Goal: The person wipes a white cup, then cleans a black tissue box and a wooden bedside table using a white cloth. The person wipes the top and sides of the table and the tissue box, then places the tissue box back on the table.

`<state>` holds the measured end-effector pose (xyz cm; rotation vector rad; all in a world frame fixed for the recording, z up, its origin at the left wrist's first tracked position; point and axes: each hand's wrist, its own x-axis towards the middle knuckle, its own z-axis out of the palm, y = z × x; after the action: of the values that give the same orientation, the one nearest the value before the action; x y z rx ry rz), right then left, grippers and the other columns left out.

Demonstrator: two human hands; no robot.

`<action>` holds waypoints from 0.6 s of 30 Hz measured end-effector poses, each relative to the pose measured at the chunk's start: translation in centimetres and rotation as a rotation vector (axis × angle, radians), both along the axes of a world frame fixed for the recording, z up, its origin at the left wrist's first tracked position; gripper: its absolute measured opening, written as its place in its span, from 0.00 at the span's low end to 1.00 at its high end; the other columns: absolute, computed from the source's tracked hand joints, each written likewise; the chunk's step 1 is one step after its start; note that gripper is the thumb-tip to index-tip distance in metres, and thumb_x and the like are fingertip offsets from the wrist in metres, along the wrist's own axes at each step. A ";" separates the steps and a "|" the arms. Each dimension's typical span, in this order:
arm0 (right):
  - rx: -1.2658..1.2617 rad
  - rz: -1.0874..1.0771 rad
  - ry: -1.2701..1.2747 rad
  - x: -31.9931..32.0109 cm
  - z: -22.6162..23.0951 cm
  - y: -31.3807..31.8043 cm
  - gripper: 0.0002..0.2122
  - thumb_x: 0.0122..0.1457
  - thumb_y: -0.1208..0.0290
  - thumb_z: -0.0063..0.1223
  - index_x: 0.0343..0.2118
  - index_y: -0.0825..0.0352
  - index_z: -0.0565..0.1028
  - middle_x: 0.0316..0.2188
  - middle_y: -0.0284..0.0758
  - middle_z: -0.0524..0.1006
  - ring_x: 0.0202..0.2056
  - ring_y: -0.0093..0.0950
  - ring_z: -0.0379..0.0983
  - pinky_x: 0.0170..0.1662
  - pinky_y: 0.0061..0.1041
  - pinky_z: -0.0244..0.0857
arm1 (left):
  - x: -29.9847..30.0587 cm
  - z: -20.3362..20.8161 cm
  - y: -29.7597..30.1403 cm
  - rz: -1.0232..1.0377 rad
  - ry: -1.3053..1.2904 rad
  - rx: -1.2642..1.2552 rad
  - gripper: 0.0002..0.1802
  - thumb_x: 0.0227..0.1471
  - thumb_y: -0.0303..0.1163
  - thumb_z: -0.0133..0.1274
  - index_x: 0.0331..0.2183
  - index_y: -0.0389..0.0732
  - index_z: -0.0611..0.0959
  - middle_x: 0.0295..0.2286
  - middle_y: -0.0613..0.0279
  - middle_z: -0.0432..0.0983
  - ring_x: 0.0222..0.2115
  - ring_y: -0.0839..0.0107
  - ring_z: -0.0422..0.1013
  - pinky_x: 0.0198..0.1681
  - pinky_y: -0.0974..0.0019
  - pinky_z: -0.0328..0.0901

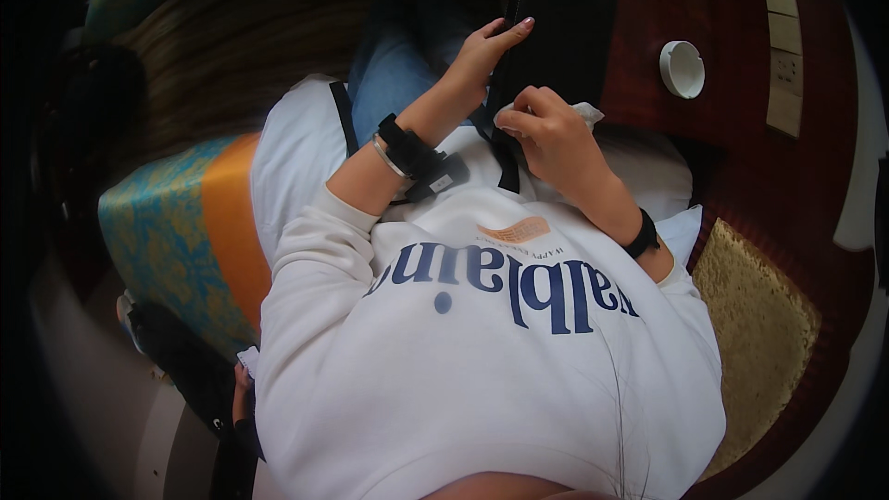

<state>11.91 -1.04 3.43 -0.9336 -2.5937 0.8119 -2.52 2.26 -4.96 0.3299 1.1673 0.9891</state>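
A flat black folder-like board (pixel 560 28) with stitched edges stands at the upper middle, over the edge of the reddish wooden table. My left hand (pixel 483 57) grips its left edge, thumb stretched out along it and the other fingers partly hidden. Close to its lower end, my right hand (pixel 553 132) has its fingers curled round a crumpled white tissue or cloth (pixel 587 113). Part of this white wad sticks out beyond the fingers. Whether it touches the board I cannot tell.
On the table (pixel 648 0) at right sit a round white ashtray (pixel 682 69) and a row of beige socket plates (pixel 784 60). A gold textured panel (pixel 755 343) lies nearer. Left is a blue-and-orange patterned cover (pixel 171 231). Another person's hand (pixel 243 378) shows lower left.
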 end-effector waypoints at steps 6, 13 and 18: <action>0.150 -0.042 -0.023 -0.7 0.2 0.8 0.09 0.41 0.84 0.52 0.27 0.67 0.78 0.26 0.36 0.71 0.32 0.31 0.70 0.33 0.28 0.67 | -0.4 0.1 0.1 -0.058 -0.059 -0.018 0.58 0.38 0.59 0.61 0.61 0.39 0.53 0.56 0.40 0.54 0.59 0.45 0.46 0.58 0.37 0.39; 0.202 0.007 -0.057 -0.5 0.5 1.5 0.08 0.41 0.85 0.52 0.26 0.68 0.76 0.27 0.36 0.70 0.34 0.30 0.69 0.35 0.27 0.67 | 0.0 -0.1 -0.2 -0.011 0.008 -0.043 0.36 0.45 0.54 0.58 0.51 0.45 0.71 0.42 0.62 0.69 0.42 0.69 0.65 0.43 0.65 0.60; 0.098 0.070 -0.050 -0.2 0.5 0.1 0.07 0.42 0.84 0.53 0.26 0.68 0.76 0.27 0.36 0.70 0.34 0.30 0.69 0.36 0.26 0.67 | 0.0 0.6 -0.2 0.000 0.002 -0.024 0.30 0.47 0.54 0.57 0.47 0.46 0.74 0.39 0.63 0.70 0.40 0.68 0.67 0.43 0.64 0.59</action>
<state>11.68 -0.89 3.90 -0.8505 -2.6952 0.6802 -2.55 2.09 -4.37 0.3122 1.1798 0.9744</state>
